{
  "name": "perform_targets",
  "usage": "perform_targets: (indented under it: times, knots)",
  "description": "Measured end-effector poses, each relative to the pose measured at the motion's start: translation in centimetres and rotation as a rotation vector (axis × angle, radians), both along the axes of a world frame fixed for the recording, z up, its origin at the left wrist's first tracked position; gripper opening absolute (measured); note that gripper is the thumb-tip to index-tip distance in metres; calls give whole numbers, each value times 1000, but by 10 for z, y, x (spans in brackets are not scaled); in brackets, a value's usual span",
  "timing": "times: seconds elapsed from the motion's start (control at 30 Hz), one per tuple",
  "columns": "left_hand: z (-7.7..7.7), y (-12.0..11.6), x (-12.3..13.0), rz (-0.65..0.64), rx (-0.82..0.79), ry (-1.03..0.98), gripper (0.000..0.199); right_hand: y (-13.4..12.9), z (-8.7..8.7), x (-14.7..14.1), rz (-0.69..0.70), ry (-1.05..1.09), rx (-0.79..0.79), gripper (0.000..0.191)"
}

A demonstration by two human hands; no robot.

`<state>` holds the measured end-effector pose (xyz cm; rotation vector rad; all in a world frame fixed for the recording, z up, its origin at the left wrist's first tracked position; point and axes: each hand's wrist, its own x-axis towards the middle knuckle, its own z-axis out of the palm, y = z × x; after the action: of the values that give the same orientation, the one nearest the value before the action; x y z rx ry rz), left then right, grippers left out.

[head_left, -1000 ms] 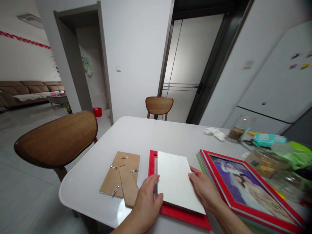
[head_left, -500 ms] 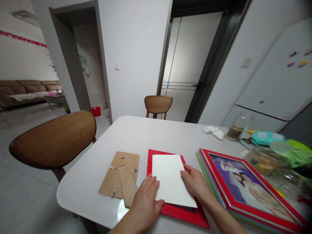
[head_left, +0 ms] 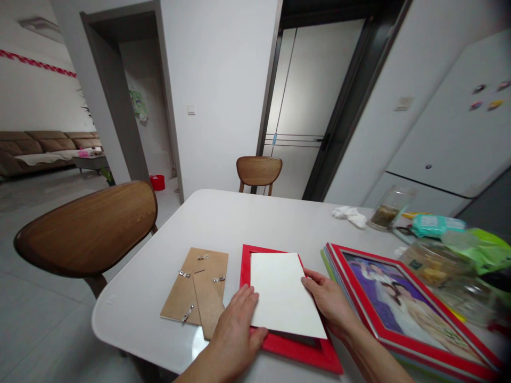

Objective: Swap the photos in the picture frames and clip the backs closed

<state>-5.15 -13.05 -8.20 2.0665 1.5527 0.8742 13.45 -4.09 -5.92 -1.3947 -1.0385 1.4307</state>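
A red picture frame (head_left: pixel 295 351) lies face down or open on the table, with a white sheet (head_left: pixel 281 295) over its middle. My left hand (head_left: pixel 239 324) is closed over the frame's lower left corner, thumb on the bottom border and fingertips at the sheet's left edge. The sheet's right edge is pinched in my right hand (head_left: pixel 329 298), its thumb on top and the other fingers partly hidden beneath. A dark gap shows under the sheet's lower edge. Left of the frame lies a brown backing board (head_left: pixel 179 292) with metal clips and a stand flap.
A stack of framed pictures, the top one a red-framed photo (head_left: pixel 403 303), stands close by my right forearm. Behind it are a glass jar (head_left: pixel 389 210), a teal packet (head_left: pixel 437 226) and crumpled tissue (head_left: pixel 349 215). Wooden chairs (head_left: pixel 88 229) stand at the table's left and far sides.
The right hand and the sheet's right side have shifted slightly right, and the sheet is turned a little. The left hand has barely moved.
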Motion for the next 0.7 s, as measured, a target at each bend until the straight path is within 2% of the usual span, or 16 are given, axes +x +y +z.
perform_targets:
  times: [0.13,0.3,0.37,0.53,0.7]
  knots:
    - [2,0,-1,-14,-6,29,54,2,-3,0,11,-20,5,49]
    - [12,0,0,-12,-50,50,49,7,-9,4,39,-265,93,44]
    - [15,-1,0,-13,-64,57,48,9,-8,6,68,-446,174,39]
    - [17,1,1,-15,-86,73,47,5,0,4,209,-1134,390,26]
    - [21,-2,-5,-37,-84,25,49,-7,-1,-3,212,-1488,455,29]
